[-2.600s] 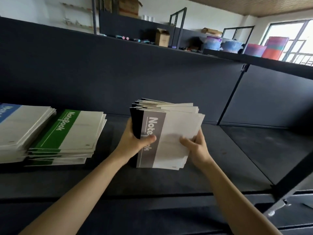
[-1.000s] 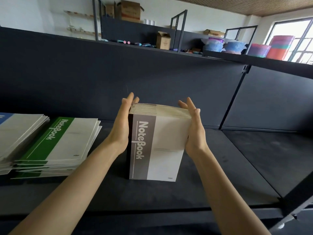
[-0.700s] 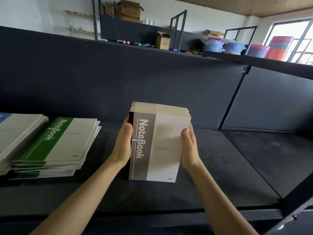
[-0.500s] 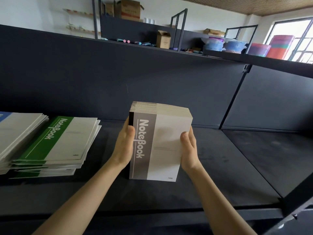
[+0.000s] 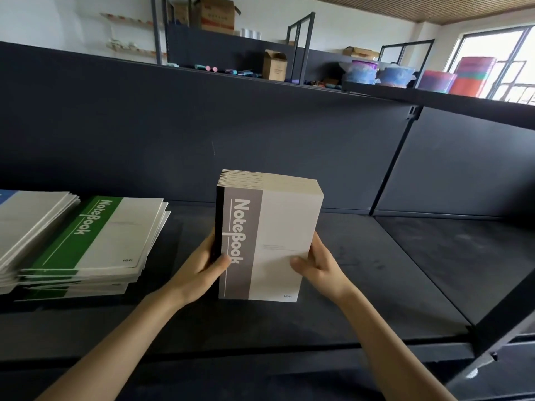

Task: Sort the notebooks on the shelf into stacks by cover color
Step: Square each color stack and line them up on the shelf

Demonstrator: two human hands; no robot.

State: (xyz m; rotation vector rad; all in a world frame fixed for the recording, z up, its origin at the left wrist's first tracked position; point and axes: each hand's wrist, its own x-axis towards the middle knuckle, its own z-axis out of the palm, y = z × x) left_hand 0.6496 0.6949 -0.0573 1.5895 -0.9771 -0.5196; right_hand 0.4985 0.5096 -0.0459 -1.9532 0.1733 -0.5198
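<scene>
On dark shelf [image 5: 376, 285], squared grey notebooks [image 5: 269, 235], both hands' grip.

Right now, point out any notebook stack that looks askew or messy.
The green-cover stack lies unevenly: its notebooks are fanned, edges stepping out at right. The blue-cover stack beside it is fanned too. The grey-cover stack, gripped by left hand and right hand, is squared.

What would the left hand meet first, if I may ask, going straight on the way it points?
The gray notebook stack, which the left hand grips at its spine; beyond that, probably the shelf's back panel.
</scene>
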